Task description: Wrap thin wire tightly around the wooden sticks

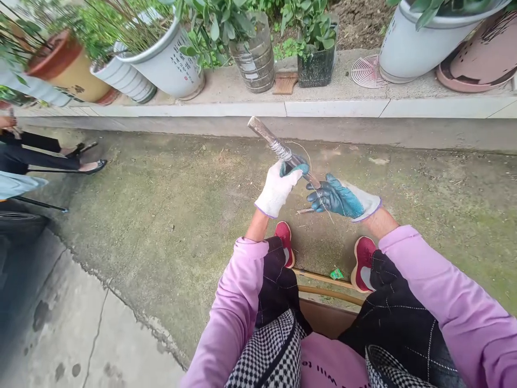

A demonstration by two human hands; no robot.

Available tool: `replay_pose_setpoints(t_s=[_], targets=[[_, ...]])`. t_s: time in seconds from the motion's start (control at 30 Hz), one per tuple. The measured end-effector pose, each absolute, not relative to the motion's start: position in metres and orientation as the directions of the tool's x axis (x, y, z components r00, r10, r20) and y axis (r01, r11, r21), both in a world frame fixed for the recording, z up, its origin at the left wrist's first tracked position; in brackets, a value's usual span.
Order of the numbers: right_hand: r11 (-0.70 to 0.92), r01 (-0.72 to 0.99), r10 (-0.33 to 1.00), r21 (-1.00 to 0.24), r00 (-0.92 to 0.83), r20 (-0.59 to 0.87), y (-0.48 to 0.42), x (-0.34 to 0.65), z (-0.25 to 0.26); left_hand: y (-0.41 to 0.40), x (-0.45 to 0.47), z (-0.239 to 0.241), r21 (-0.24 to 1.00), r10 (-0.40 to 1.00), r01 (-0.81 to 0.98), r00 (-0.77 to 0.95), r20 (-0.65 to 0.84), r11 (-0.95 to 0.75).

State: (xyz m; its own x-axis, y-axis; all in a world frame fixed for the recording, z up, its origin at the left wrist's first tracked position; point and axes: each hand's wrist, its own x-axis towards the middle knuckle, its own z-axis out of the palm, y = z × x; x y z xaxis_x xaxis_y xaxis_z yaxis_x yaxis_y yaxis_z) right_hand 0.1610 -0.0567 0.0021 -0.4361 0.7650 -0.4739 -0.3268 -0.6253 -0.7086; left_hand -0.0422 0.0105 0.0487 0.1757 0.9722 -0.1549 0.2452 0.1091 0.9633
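Observation:
My left hand [280, 186], in a white glove with dark blue-green coated fingers, is closed around a wooden stick [262, 129]. Silvery wire [281, 151] is wound in several turns about the stick above my grip, and a thin loose strand [309, 156] curves away from it. At the stick's lower end, my right hand [335, 196], gloved alike, has its palm turned up and fingers spread. The strand runs down across these fingers; whether they touch it I cannot tell. A short brown stick-like piece [305, 210] shows just below the right fingertips.
Potted plants, among them a white pot [173, 64] and a black pot [317, 64], line a low tiled ledge [331, 109] ahead. A small green wrapper [336, 274] lies on the ground between my red shoes. Another person's legs [36, 153] are at the left.

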Motion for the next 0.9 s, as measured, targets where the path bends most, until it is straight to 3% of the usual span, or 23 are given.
replay_pose_setpoints(t_s=[0.1, 0.2, 0.3, 0.43, 0.63, 0.8, 0.9], targets=[[-0.573, -0.114, 0.785, -0.811, -0.359, -0.505, -0.052, 0.164, -0.002, 0.013, -0.055, 0.044, 0.960, 0.982, 0.261, 0.134, -0.137, 0.098], [-0.393, 0.092, 0.917, -0.915, -0.030, -0.397, -0.043, 0.170, -0.008, 0.012, -0.061, 0.038, 0.929, 0.982, 0.360, 0.121, -0.142, 0.089], [-0.230, 0.047, 0.948, -0.972, 0.236, -0.213, -0.038, 0.182, -0.007, 0.008, -0.055, 0.037, 0.918, 0.962, 0.342, 0.110, -0.249, 0.199], [-0.122, -0.025, 0.918, -0.992, 0.376, -0.123, -0.038, 0.197, -0.003, 0.002, -0.043, 0.049, 0.903, 0.895, 0.179, 0.156, -0.418, 0.391], [-0.111, 0.149, 0.952, -0.983, 0.301, -0.061, -0.034, 0.195, 0.002, -0.008, -0.042, 0.073, 0.836, 0.736, 0.161, 0.407, -0.541, 0.525], [-0.129, 0.350, 0.991, -0.928, 0.089, -0.104, -0.033, 0.184, 0.022, -0.022, -0.039, 0.074, 0.843, 0.605, 0.170, 0.626, -0.493, 0.511], [-0.160, 0.340, 0.983, -0.927, -0.034, -0.182, -0.037, 0.179, 0.027, -0.029, -0.038, 0.070, 0.844, 0.535, 0.128, 0.722, -0.439, 0.520]])
